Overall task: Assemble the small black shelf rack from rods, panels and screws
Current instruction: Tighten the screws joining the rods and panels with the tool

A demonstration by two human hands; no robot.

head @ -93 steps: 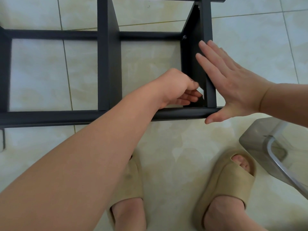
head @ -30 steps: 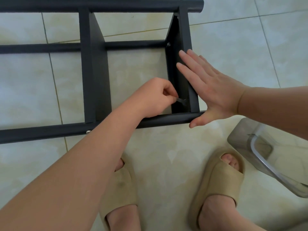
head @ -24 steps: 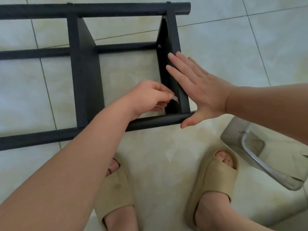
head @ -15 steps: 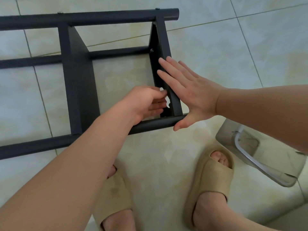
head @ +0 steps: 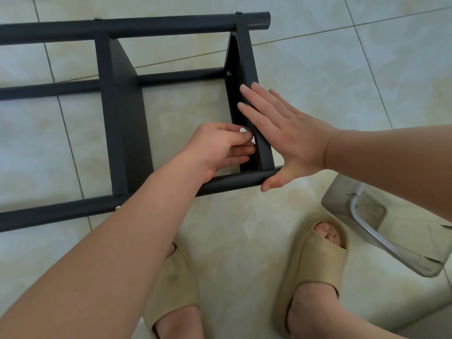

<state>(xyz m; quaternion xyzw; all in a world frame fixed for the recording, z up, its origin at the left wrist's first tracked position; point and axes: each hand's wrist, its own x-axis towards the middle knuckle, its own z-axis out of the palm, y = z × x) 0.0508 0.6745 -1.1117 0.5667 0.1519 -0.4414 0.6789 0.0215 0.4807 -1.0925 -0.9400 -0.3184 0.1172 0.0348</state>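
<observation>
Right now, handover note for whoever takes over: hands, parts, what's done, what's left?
Left hand pinches a small tool, mostly hidden, inside the end panel by the near rod. Right hand lies flat against that panel's outer edge, thumb at the rod end. The rack lies on the tile floor. Done: frame joined; the panel's far screw is in. Left: likely tightening the near-rod joint.

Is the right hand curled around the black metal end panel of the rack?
No: the right hand lies flat, fingers straight, pressing against the black metal end panel from its outer side.
</observation>
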